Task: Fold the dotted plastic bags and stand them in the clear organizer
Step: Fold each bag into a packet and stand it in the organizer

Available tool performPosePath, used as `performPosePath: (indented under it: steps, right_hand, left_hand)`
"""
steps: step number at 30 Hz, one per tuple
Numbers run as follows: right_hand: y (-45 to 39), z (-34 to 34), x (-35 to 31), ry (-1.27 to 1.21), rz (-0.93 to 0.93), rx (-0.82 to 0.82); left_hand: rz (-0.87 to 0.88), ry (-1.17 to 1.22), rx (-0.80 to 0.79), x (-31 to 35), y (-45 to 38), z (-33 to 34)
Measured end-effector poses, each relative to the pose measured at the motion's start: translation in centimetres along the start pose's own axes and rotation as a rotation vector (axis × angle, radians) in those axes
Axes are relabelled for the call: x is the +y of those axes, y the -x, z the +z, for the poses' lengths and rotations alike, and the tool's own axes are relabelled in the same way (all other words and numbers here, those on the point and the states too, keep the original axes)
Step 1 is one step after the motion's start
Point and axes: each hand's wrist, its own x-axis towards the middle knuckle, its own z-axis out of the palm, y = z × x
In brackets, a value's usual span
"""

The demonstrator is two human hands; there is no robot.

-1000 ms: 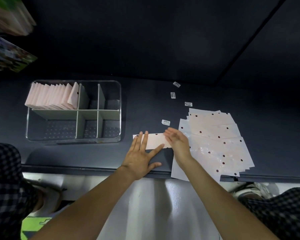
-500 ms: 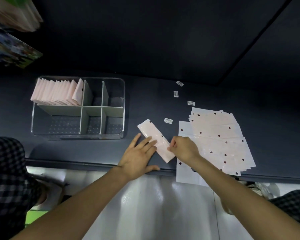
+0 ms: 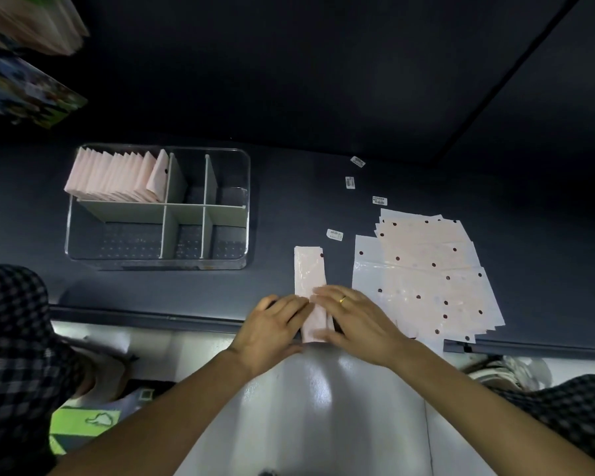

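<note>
Four small barcode labels (image 3: 335,234) lie scattered on the dark bench (image 3: 289,201) right of centre; colourful printed packets (image 3: 24,94) show upper left.

Nothing here can be read. Four small white stickers (image 3: 335,234) lie on the dark worktop (image 3: 289,207) near the stack of dotted bags (image 3: 426,269); each carries barcode-like print, too small and blurred to make out any letters or numbers.

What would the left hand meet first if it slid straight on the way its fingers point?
The left hand points up and to the right, fingertips already at the folded bag strip. Going on, it would push into that strip and the right hand lying on it, as far as this one view shows.
</note>
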Motion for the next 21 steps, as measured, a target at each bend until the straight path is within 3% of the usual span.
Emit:
performPosePath:
  steps: [3, 8, 11, 15, 21]
  right_hand:
    - [0.3, 1.3, 0.5, 0.079, -0.095, -0.088]
    - [0.4, 1.9, 1.4, -0.047, -0.086, -0.001]
    - [-0.2, 1.6, 1.6, -0.211, 0.015, 0.051]
    - [-1.4, 1.0, 1.5, -0.555, 0.194, 0.172]
    - [-3.9, -0.4, 1.2, -0.746, 0.485, 0.237]
  left_hand:
    - [0.008, 0.027, 0.063, -0.2, -0.1, -0.3]
    - [-0.038, 0.099, 0.144, -0.4, -0.9, -0.7]
    - [-0.137, 0.223, 0.15, -0.4, -1.2, -1.1]
    - [-0.369, 0.482, 0.04, -0.6, -1.9, -1.7]
    - [-0.707, 0.682, 0.056, -1.0, -3.7, -0.6]
